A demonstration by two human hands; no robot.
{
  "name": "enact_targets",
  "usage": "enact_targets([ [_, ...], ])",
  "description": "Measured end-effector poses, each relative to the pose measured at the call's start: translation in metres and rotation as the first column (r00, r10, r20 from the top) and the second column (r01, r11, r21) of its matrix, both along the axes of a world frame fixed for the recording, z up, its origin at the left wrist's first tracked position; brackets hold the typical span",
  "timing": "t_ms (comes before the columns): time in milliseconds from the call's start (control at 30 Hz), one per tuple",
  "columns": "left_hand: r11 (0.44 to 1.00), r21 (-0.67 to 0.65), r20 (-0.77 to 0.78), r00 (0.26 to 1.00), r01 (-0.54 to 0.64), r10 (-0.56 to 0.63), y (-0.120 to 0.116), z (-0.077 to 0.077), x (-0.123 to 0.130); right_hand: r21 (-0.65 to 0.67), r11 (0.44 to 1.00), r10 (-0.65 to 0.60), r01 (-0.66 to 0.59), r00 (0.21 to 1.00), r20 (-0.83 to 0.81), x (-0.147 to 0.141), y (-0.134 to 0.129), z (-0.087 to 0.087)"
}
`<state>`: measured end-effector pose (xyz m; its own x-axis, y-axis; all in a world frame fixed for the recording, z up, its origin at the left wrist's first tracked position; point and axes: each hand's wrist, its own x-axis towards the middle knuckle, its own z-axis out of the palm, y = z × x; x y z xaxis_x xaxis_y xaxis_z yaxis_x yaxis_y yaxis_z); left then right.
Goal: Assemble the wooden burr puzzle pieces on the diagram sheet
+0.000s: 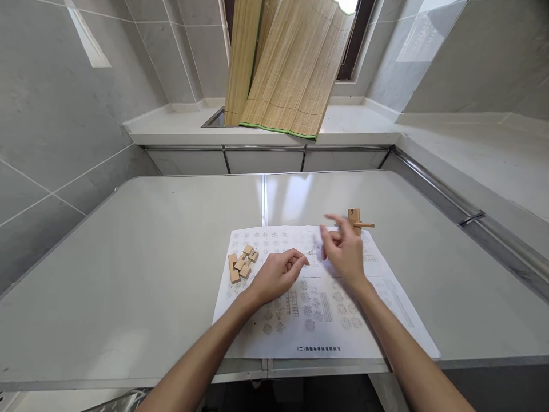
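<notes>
A pale folding table (128,274) bears a printed diagram sheet (266,337), over which the left hand (278,276) curls (whether its fingertips meet, I cannot tell) and the right hand (343,252) has thumb and fingers apart. Interlocking wooden puzzle pieces (245,270) lie on the sheet's left; a numbered wooden block (353,215) sits just beyond the right hand.

It looks like a home: gray wall tiles (64,109), a straw mat (295,68) by the window (357,43) and a white table (128,274).
</notes>
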<state>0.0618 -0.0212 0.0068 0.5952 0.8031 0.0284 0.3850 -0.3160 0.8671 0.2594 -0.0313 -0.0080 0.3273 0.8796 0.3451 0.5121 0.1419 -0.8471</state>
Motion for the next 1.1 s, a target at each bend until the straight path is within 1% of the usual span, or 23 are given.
enact_targets([
  [33,1.000,0.012,0.004,1.000,0.004,-0.004,0.000,0.000,0.000,-0.015,0.993,0.114,-0.114,0.992,0.050,-0.007,0.000,-0.002],
  [67,1.000,0.022,0.011,1.000,0.009,-0.009,0.000,-0.001,0.000,-0.031,0.981,0.193,-0.191,0.974,0.118,-0.012,0.000,-0.005],
  [100,0.999,0.029,0.021,1.000,0.014,-0.015,0.000,-0.001,0.000,-0.056,0.969,0.248,-0.241,0.952,0.181,-0.016,0.000,-0.008],
  [167,0.999,0.032,0.046,0.999,0.022,-0.023,0.000,-0.001,0.000,-0.081,0.955,0.297,-0.286,0.931,0.211,-0.021,0.000,-0.012],
  [267,0.998,0.043,0.075,0.996,0.044,-0.047,-0.001,-0.003,0.000,-0.111,0.940,0.339,-0.322,0.915,0.218,-0.025,0.000,-0.014],
  [367,0.994,0.081,0.083,0.993,0.074,-0.081,-0.003,-0.005,0.001,-0.138,0.927,0.372,-0.348,0.900,0.228,-0.027,-0.001,-0.013],
  [533,0.974,0.200,0.045,0.992,0.108,-0.119,-0.008,-0.005,0.001,-0.159,0.923,0.379,-0.351,0.899,0.218,-0.028,0.001,-0.013],
  [633,0.953,0.294,-0.005,0.997,0.080,-0.082,-0.014,-0.004,0.002,-0.159,0.924,0.374,-0.346,0.904,0.208,-0.028,0.002,-0.013],
  [700,0.927,0.374,-0.041,0.999,0.030,-0.015,-0.018,-0.001,-0.001,-0.159,0.926,0.369,-0.342,0.907,0.204,-0.028,0.002,-0.012],
  [733,0.904,0.427,-0.058,0.998,-0.004,0.032,-0.019,0.000,-0.003,-0.158,0.927,0.368,-0.341,0.907,0.202,-0.028,0.002,-0.011],
  [800,0.835,0.546,-0.080,0.987,-0.075,0.140,-0.020,0.004,-0.013,-0.155,0.926,0.371,-0.345,0.907,0.198,-0.028,0.002,-0.010],
  [867,0.759,0.641,-0.093,0.970,-0.116,0.226,-0.016,0.008,-0.029,-0.155,0.923,0.379,-0.354,0.905,0.192,-0.027,0.001,-0.010],
  [933,0.718,0.682,-0.118,0.949,-0.136,0.292,-0.010,0.011,-0.049,-0.156,0.919,0.387,-0.362,0.904,0.183,-0.027,0.001,-0.010],
  [967,0.711,0.687,-0.130,0.939,-0.146,0.319,-0.006,0.011,-0.059,-0.158,0.918,0.390,-0.365,0.904,0.177,-0.027,0.001,-0.010],
  [1000,0.719,0.680,-0.158,0.929,-0.144,0.336,-0.003,0.011,-0.070,-0.159,0.916,0.392,-0.367,0.904,0.172,-0.027,0.001,-0.010],
  [1033,0.739,0.661,-0.201,0.919,-0.127,0.338,0.001,0.011,-0.080,-0.161,0.915,0.395,-0.370,0.903,0.167,-0.027,0.001,-0.011],
  [1100,0.800,0.597,-0.283,0.916,-0.064,0.285,0.005,0.010,-0.097,-0.164,0.913,0.399,-0.374,0.903,0.158,-0.027,0.001,-0.011],
])
